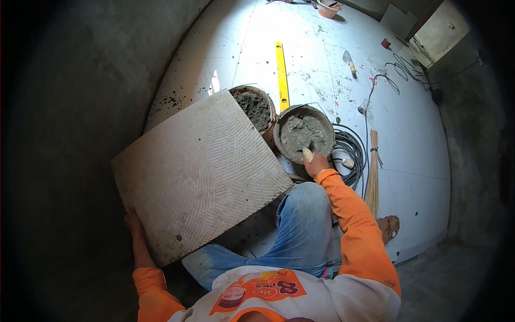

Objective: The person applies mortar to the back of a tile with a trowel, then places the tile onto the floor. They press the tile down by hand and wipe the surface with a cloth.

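Observation:
A large square tile (pixel 198 166), ridged back facing up, lies tilted across the left, its lower edge near my bent legs. My left hand (pixel 131 221) grips its left edge, fingers partly hidden. My right hand (pixel 316 165) holds the pale wooden handle (pixel 307 154) of a trowel, its blade mostly sunk in wet grey mortar inside a round bucket (pixel 280 134). Left of that, a second bucket (pixel 268 104) holds darker, crumbly mix and is partly covered by the tile's corner.
A yellow level (pixel 281 75), loose trowel (pixel 349 63), coiled hose (pixel 351 167), cables (pixel 391 83) and straw broom (pixel 373 182) lie on white floor tiles (pixel 413 155). A sandal (pixel 388 228) is at right, a pink basin (pixel 326 9) far back. Concrete walls (pixel 96 64) border both sides.

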A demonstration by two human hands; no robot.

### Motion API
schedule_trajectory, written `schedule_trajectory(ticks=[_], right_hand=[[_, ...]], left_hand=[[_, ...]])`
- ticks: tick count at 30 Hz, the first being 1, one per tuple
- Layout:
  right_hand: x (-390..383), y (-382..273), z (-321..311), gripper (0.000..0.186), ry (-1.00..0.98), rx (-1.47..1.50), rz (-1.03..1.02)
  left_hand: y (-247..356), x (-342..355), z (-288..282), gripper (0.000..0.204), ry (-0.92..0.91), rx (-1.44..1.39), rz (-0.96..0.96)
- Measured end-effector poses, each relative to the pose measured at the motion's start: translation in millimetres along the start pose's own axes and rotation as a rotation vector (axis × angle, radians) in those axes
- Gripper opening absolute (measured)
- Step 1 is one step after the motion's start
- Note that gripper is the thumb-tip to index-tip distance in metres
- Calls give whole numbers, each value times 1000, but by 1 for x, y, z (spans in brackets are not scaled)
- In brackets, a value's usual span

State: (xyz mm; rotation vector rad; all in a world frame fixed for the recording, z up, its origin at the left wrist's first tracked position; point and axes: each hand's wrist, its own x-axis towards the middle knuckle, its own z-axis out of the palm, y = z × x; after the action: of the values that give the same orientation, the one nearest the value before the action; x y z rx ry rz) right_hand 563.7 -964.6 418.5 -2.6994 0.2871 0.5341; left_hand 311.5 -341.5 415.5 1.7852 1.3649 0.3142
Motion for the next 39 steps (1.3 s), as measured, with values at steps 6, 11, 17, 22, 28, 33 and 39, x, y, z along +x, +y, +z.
schedule_trajectory(ticks=[6,11,17,22,28,33,39], right_hand=[[18,9,17,56,-128,169,30],[-3,24,-1,60,-496,852,214],[-24,52,-10,54,-401,892,86],[-36,33,14,45,-312,878,110],[-93,6,13,34,-272,864,-11],[-174,-103,-29,38,-317,527,-205],[-259,-252,37,40,-574,227,-389]], left_hand=[[-11,22,1,67,88,36,58],[-9,11,-5,68,73,5,-5],[-19,-6,3,67,23,-58,-27],[-31,9,-33,65,25,-77,-35],[-47,29,-59,61,147,-12,-82],[-75,45,-98,60,110,-22,-80],[-106,43,-142,62,165,7,-119]])
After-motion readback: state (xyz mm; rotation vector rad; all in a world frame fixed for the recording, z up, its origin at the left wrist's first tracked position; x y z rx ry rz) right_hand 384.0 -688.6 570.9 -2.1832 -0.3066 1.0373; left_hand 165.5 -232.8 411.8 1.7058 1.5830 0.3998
